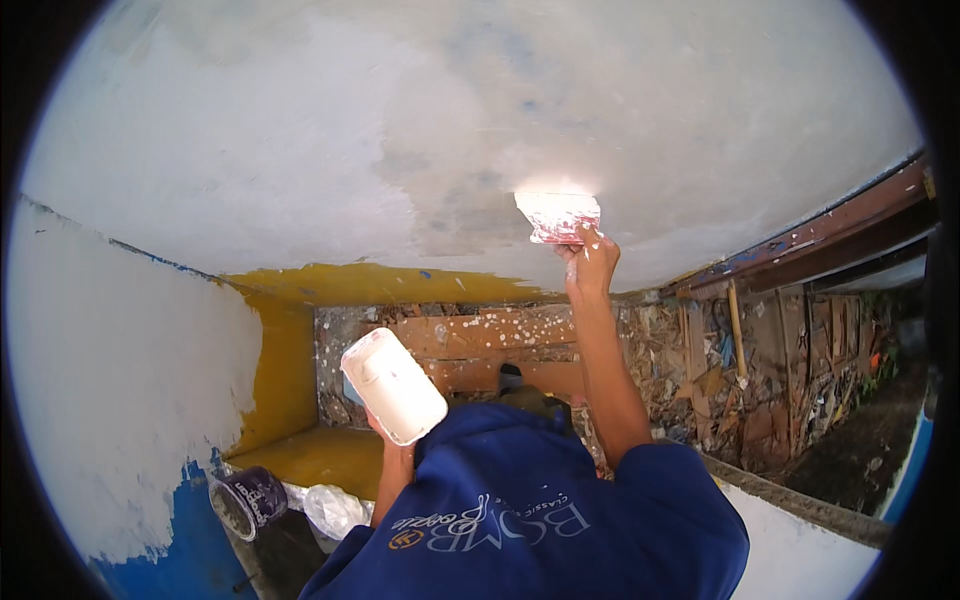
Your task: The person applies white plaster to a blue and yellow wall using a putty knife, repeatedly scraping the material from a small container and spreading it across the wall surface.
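Observation:
My right hand (597, 262) grips a flat reddish scraper (562, 222) smeared with white filler. The scraper's far edge meets the wall (300, 130) in front of me, where a bright glare lies. Around it the wall is patchy grey, with whiter coating to the left. My left hand (378, 425), mostly hidden, is closed under a white rectangular tub (395, 385) held near my chest. Pale paste coats the inside of the tub. White smears mark the fingers of my right hand.
Mustard paint (380, 284) shows low on the wall. To the lower left stand a dark paint bucket (248, 502) and a crumpled clear plastic bag (338, 512). Boards (480, 332) spotted with white lie below, and debris (650, 370) covers the ground to the right. A brown wooden frame (810, 240) borders the right.

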Tool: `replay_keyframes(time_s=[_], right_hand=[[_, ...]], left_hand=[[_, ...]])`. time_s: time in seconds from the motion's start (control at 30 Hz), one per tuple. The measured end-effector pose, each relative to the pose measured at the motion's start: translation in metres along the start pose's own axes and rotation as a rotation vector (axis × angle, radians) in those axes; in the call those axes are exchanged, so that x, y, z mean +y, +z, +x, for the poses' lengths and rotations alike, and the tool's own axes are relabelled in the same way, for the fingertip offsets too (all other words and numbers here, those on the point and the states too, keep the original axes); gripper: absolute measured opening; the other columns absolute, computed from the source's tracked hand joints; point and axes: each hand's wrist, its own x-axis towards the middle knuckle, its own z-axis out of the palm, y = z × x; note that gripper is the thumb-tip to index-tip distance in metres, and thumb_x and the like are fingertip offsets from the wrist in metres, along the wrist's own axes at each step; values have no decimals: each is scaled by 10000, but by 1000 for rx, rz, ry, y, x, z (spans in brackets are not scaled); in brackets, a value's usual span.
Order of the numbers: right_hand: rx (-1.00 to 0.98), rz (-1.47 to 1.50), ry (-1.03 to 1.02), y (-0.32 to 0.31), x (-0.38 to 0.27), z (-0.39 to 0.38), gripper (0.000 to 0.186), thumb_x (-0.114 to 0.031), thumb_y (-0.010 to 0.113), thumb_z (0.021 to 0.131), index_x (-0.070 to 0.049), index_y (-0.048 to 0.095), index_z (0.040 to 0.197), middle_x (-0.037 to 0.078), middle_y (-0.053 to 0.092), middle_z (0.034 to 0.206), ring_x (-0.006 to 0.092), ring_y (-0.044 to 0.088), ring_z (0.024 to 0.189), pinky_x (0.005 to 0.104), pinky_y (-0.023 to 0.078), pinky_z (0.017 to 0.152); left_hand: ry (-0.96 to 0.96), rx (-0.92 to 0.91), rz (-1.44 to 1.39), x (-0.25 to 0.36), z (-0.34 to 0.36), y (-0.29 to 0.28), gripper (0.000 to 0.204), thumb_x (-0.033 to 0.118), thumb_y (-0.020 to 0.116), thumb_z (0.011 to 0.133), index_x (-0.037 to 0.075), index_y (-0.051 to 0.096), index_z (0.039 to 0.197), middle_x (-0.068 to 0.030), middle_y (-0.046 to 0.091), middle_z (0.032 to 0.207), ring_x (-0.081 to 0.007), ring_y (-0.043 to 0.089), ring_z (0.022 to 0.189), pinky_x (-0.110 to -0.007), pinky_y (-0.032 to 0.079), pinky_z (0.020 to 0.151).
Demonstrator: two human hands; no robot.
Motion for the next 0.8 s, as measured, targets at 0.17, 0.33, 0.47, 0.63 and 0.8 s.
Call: replay_keyframes(time_s=[0.17,0.33,0.47,0.63,0.8], right_hand=[[55,-104,27,-20,11,-26,143,7,533,853,120,534,941,166,595,883,234,644,779,345,602,573],[188,-88,241,-15,61,24,170,3,537,856,148,525,943,182,587,920,251,647,766,360,612,578],[101,-32,81,29,6,15,175,-19,515,869,132,531,956,179,592,911,263,648,769,386,612,615],[14,-65,-167,-8,-21,-25,165,-30,515,869,102,537,967,163,602,884,266,650,776,402,603,631],[176,-117,162,-65,96,-3,215,-53,553,882,90,507,1035,140,594,949,243,634,798,397,604,650]], left_hand=[[45,77,-12,-9,-1,-2,573,461,406,926,102,421,1372,-132,562,1269,-334,598,1083,-494,501,925],[47,132,-38,-13,-5,-16,566,455,401,929,98,425,1368,-133,570,1250,-328,600,1079,-488,506,919],[67,132,-11,-6,-12,-62,642,509,503,854,112,439,1354,-181,554,1246,-362,589,1070,-526,495,897],[12,91,-60,-2,-19,-62,633,510,519,847,135,448,1352,-138,562,1253,-329,578,1098,-521,476,919],[30,132,-74,-1,-11,-66,648,516,522,845,127,441,1357,-145,552,1267,-331,571,1105,-518,471,918]])
